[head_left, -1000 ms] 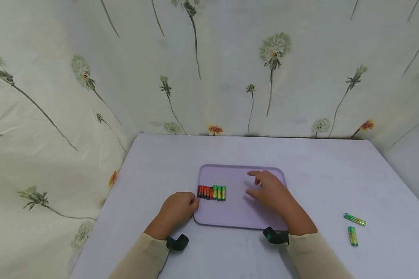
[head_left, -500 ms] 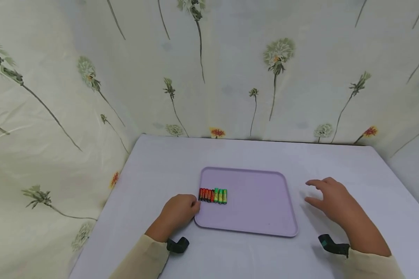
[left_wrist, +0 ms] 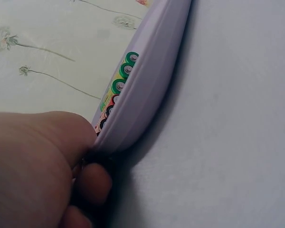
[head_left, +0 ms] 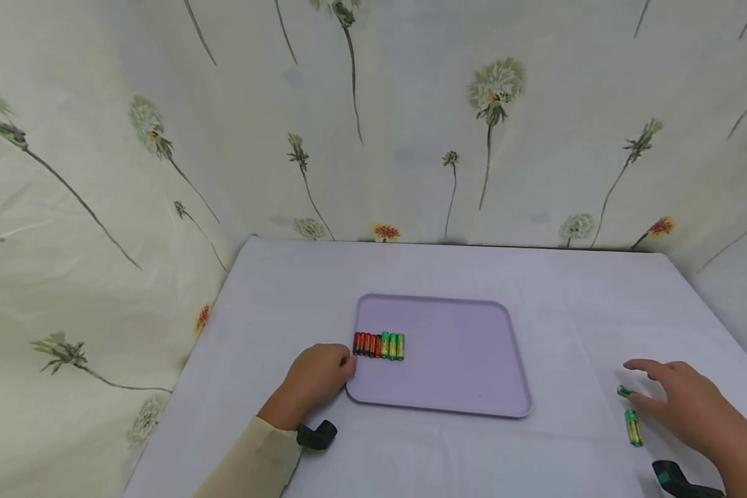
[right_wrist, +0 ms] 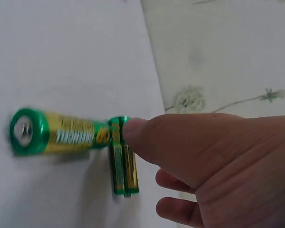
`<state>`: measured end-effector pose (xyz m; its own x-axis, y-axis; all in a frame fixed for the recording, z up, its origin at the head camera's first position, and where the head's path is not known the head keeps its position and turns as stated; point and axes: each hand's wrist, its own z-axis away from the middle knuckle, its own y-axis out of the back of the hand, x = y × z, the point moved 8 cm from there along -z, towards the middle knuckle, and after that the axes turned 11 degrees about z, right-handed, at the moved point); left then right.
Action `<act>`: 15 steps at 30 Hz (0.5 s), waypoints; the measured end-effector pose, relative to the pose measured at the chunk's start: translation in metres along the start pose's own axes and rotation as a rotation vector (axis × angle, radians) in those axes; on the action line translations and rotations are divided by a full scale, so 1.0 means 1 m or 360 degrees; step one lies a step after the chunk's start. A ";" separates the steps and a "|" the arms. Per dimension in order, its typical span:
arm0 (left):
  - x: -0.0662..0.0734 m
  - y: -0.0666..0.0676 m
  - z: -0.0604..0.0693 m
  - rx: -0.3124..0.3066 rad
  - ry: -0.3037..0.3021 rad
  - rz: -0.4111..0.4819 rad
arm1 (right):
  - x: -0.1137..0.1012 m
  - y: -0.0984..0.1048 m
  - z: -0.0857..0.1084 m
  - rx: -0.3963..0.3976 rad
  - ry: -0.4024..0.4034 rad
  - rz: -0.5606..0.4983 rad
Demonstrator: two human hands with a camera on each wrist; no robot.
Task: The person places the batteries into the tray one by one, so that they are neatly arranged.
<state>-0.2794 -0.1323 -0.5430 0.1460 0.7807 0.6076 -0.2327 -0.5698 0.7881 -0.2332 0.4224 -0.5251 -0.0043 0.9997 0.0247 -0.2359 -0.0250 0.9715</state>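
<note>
My left hand (head_left: 321, 379) grips the left rim of a lilac tray (head_left: 448, 408), the thumb at the rim and curled fingers below it in the left wrist view. Along the tray's left side lies a row of batteries: several red-and-black ones (head_left: 367, 344), then three green ones (head_left: 393, 346). At the right, my right hand (head_left: 691, 401) hovers over loose green batteries, thumb and index finger apart. Its thumb partly covers one battery (head_left: 624, 391); another battery (head_left: 633, 427) lies just nearer. In the right wrist view, one battery (right_wrist: 61, 133) lies before two side by side (right_wrist: 124, 161).
The white-covered table (head_left: 286, 290) extends around the tray. A curtain (head_left: 404, 124) printed with dandelions hangs behind the table and along the left. Black camera mounts sit on both wrists, the left one (head_left: 317, 434) close to the tabletop.
My right hand has swung from above the tray out to the right, down to the loose green batteries. The left hand stays on the tray rim, and the battery row is unmoved.
</note>
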 end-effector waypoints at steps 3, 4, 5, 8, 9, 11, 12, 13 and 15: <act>0.000 -0.001 -0.001 -0.0005 -0.0002 -0.0008 | 0.007 -0.006 0.005 -0.0014 0.0053 0.0081; 0.001 0.000 -0.002 -0.0006 -0.0002 -0.0009 | 0.009 -0.009 0.005 -0.0034 0.0075 0.0111; 0.001 0.000 -0.002 -0.0006 -0.0002 -0.0007 | 0.011 -0.011 0.004 -0.0049 0.0093 0.0142; 0.003 0.001 -0.001 -0.0004 0.0005 0.0002 | 0.015 -0.019 -0.001 -0.0138 0.0129 0.0204; 0.003 0.002 -0.001 -0.0004 0.0012 0.0004 | 0.016 -0.023 -0.002 -0.0170 0.0144 0.0201; 0.003 0.002 0.000 -0.0004 0.0019 0.0010 | 0.018 -0.029 -0.004 -0.0228 0.0161 0.0176; 0.003 0.002 0.001 -0.0006 0.0022 0.0015 | 0.018 -0.033 -0.004 -0.0261 0.0166 0.0155; 0.003 0.002 0.001 -0.0008 0.0023 0.0017 | 0.018 -0.037 -0.003 -0.0294 0.0166 0.0128; 0.002 0.002 0.002 -0.0009 0.0023 0.0018 | 0.017 -0.040 -0.002 -0.0309 0.0181 0.0098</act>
<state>-0.2780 -0.1323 -0.5401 0.1292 0.7781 0.6147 -0.2395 -0.5770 0.7808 -0.2255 0.4402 -0.5645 -0.1317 0.9903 0.0453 -0.4145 -0.0965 0.9049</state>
